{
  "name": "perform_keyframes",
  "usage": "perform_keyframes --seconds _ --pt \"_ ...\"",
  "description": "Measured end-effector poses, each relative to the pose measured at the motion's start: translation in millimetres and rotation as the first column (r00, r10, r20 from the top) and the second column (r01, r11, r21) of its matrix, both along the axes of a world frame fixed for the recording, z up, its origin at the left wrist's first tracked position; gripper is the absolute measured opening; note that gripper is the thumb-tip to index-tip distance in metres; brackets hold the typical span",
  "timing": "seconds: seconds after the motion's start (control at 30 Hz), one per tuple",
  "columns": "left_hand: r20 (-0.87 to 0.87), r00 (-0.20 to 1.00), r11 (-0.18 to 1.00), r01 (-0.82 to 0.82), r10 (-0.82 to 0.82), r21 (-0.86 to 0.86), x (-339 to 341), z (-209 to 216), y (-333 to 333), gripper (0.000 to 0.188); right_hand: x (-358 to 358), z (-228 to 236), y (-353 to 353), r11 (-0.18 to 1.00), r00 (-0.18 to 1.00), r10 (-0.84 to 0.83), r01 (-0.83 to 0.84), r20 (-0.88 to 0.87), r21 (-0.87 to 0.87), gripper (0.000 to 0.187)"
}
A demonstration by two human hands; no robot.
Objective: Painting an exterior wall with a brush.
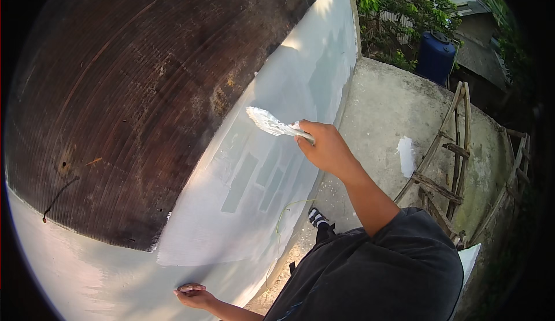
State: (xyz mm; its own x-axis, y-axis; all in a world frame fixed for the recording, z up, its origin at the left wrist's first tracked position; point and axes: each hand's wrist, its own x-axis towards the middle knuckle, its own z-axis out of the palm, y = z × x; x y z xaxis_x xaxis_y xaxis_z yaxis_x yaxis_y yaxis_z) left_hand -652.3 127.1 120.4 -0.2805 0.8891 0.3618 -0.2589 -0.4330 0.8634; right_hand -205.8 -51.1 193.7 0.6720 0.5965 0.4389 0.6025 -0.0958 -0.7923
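My right hand is closed round the handle of a paintbrush. White paint coats the bristles, which point left toward the roof's edge. The brush is over the wall; whether it touches the surface I cannot tell. White paint covers much of this wall, with several grey-green patches showing through. Lower down, my left hand is by the same wall below the roof corner, its fingers curled together. A dark brown shape shows at those fingers, too unclear to name.
A rusty corrugated metal roof borders the wall on the left. To the right, a rough wooden ladder leans by a concrete ledge marked with a white paint patch. Beyond stand a blue water tank and leafy branches.
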Motion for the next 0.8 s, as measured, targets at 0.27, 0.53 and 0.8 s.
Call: perform_keyframes --seconds 0.27,0.53,0.8 --pt "-0.007 1.000 1.000 0.018 -0.018 0.017 -1 -3 1 0.044 7 -2 19 0.989 0.988 -0.151 0.151 0.012 0.004 0.020" --pt "0.000 1.000 1.000 0.018 -0.018 0.025 -2 -1 1 0.044 5 -5 11 0.975 0.984 -0.171 0.177 -0.052 0.136 0.019" --pt "0.008 1.000 1.000 0.003 -0.003 0.005 2 1 0 0.043 -6 8 11 0.981 0.986 -0.155 0.161 -0.064 0.110 0.021"
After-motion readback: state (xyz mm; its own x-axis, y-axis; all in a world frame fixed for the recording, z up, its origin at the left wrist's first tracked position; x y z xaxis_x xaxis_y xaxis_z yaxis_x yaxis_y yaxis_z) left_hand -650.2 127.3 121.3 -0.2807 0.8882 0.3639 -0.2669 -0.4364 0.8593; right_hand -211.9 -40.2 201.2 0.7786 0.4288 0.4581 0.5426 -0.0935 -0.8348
